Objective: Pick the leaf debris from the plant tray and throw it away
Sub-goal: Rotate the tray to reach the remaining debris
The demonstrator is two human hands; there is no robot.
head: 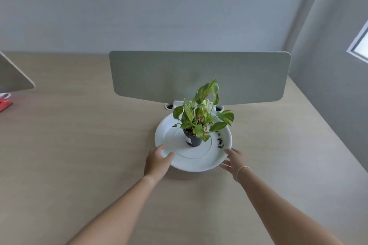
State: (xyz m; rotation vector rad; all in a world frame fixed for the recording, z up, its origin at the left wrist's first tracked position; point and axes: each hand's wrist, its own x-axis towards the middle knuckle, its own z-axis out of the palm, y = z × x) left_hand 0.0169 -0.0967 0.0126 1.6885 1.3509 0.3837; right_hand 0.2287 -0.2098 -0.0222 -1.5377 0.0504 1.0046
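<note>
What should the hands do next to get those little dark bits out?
Probably the right hand should reach up to pinch the dark debris, since the bits lie on the tray's right side, just beyond its fingers. The left hand already grips the near-left rim and can steady the tray.

Leaves [201,113] overhang the tray [169,135]; its left floor and near rim lie open.

Glossy white plastic tray [199,165], matt wood-look desk [79,155]
</note>
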